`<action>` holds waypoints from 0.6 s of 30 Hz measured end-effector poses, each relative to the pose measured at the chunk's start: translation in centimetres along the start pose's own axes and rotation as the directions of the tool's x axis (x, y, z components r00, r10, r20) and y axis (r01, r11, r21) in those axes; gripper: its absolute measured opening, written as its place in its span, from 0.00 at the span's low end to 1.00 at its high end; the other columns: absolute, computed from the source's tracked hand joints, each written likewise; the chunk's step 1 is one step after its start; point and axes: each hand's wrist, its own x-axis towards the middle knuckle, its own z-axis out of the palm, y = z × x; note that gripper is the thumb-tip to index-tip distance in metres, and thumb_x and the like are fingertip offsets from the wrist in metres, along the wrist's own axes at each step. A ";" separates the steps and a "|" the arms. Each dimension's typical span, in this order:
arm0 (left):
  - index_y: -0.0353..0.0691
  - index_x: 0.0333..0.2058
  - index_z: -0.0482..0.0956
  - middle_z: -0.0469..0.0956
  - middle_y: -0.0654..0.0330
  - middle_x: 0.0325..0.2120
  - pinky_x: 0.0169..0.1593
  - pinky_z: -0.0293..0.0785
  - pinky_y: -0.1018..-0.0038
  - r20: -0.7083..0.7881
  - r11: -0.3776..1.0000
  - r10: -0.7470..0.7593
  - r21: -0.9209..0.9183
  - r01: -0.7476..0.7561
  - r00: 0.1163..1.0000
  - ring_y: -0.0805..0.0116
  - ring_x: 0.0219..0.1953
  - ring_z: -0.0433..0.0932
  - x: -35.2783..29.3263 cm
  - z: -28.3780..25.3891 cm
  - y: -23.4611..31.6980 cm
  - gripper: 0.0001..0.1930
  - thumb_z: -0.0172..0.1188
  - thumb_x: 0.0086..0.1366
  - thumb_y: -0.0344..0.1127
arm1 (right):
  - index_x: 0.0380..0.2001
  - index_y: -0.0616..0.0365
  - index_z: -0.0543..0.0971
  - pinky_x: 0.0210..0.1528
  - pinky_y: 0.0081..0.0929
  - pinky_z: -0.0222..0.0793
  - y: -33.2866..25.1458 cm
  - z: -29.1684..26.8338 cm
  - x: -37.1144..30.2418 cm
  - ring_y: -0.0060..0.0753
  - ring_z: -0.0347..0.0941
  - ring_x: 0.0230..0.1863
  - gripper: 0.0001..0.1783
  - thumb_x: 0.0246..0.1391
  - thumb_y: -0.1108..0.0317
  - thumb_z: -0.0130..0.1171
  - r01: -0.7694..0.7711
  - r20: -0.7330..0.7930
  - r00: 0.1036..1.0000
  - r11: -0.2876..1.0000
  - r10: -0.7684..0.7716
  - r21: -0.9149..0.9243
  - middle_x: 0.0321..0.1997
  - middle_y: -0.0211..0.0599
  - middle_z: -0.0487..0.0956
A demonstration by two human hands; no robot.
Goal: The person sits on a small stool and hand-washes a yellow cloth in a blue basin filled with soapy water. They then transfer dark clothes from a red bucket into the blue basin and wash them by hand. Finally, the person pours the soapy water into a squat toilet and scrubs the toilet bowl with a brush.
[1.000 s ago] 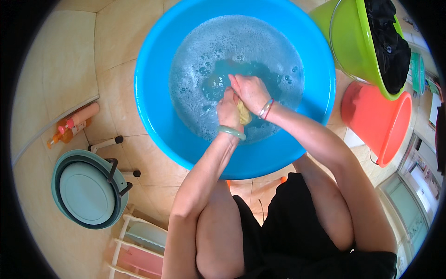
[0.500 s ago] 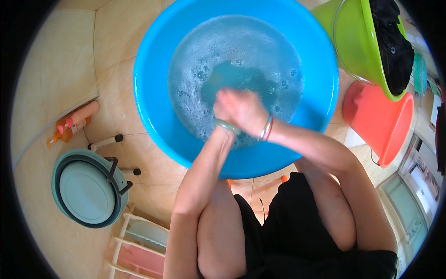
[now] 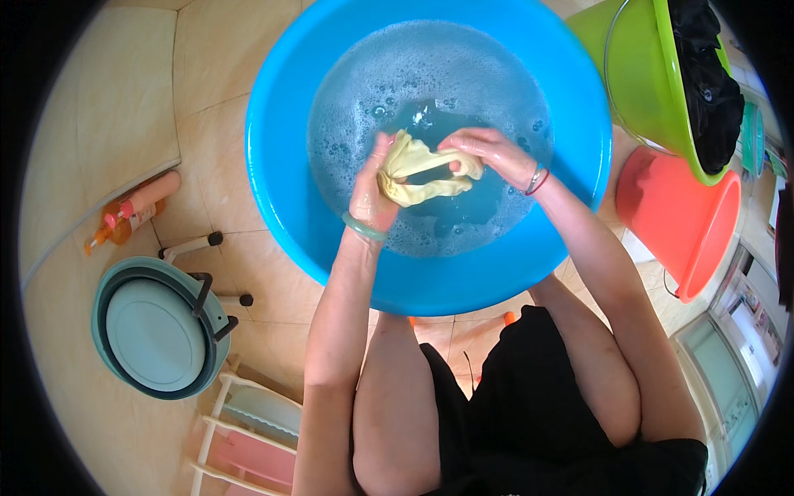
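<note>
A wet, pale yellow cloth (image 3: 426, 192) is stretched between my hands above the soapy water (image 3: 430, 66) in a big blue basin (image 3: 281, 165). Its left end is bunched in my left hand (image 3: 374, 192), whose fingers are closed on it. The other end loops around the fingers of my right hand (image 3: 492, 155), which grips it with thumb and fingers. An opening shows between the cloth's two strands, so a garment is possible, but its kind cannot be made out. Foam covers most of the water, with a darker patch beneath my hands.
To the right stand a lime green bucket (image 3: 641, 74) with dark clothing (image 3: 707, 91) in it and a coral bucket (image 3: 674, 223). At left are orange and pink bottles (image 3: 132, 213), a folded teal basin (image 3: 157, 335) and a pale rack (image 3: 248, 430).
My hands have moved from clasped together to apart, left hand leftward and right hand rightward. The yellow cloth now shows, spread between them; before, it was not visible.
</note>
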 end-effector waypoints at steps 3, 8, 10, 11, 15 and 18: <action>0.45 0.43 0.76 0.78 0.61 0.37 0.39 0.70 0.77 -0.138 0.936 0.207 0.315 -0.156 0.969 0.73 0.38 0.76 1.1 -2.6 -1.7 0.13 0.59 0.64 0.45 | 0.48 0.62 0.77 0.43 0.20 0.71 0.8 -0.7 0.5 0.20 0.74 0.41 0.17 0.61 0.62 0.53 0.099 -0.101 0.991 0.989 -0.088 0.108 0.43 0.35 0.79; 0.43 0.47 0.69 0.77 0.60 0.36 0.28 0.72 0.77 -0.220 0.856 0.399 0.438 -0.275 0.890 0.70 0.30 0.78 1.6 -1.4 -3.0 0.13 0.58 0.65 0.34 | 0.48 0.62 0.76 0.42 0.19 0.73 3.2 -2.2 1.9 0.24 0.76 0.42 0.18 0.59 0.64 0.57 0.094 -0.348 0.935 0.993 -0.063 0.072 0.44 0.35 0.79; 0.44 0.56 0.61 0.75 0.56 0.42 0.26 0.77 0.73 -0.142 0.799 0.433 0.517 -0.306 0.890 0.63 0.26 0.80 1.5 -0.6 -3.5 0.19 0.52 0.69 0.38 | 0.49 0.62 0.76 0.36 0.19 0.75 2.5 0.1 2.1 0.25 0.77 0.40 0.19 0.57 0.63 0.58 0.035 -0.421 0.907 0.996 0.002 0.080 0.43 0.36 0.79; 0.44 0.56 0.61 0.74 0.56 0.43 0.28 0.77 0.72 -0.168 0.862 0.379 0.422 -0.281 0.910 0.63 0.28 0.80 1.4 -0.1 -3.6 0.19 0.50 0.70 0.41 | 0.49 0.61 0.75 0.33 0.18 0.76 2.0 1.3 2.0 0.24 0.77 0.39 0.19 0.57 0.63 0.59 -0.028 -0.455 0.890 0.998 -0.001 -0.055 0.43 0.35 0.79; 0.44 0.54 0.64 0.73 0.57 0.47 0.42 0.74 0.70 -0.075 0.999 0.053 -0.009 -0.054 0.996 0.69 0.42 0.74 2.2 1.7 -2.7 0.24 0.46 0.69 0.55 | 0.43 0.54 0.77 0.23 0.20 0.66 0.8 7.4 0.9 0.17 0.70 0.23 0.10 0.59 0.64 0.56 0.140 -0.221 0.970 0.975 -0.101 0.171 0.33 0.29 0.78; 0.45 0.43 0.70 0.75 0.64 0.29 0.29 0.69 0.76 -0.046 0.994 -0.002 0.108 0.007 0.999 0.76 0.25 0.68 1.4 3.0 -2.1 0.25 0.46 0.66 0.62 | 0.30 0.55 0.78 0.34 0.29 0.71 -1.0 12.6 -0.6 0.31 0.75 0.30 0.07 0.54 0.64 0.59 0.424 -0.026 0.795 0.585 -0.606 -0.691 0.27 0.35 0.77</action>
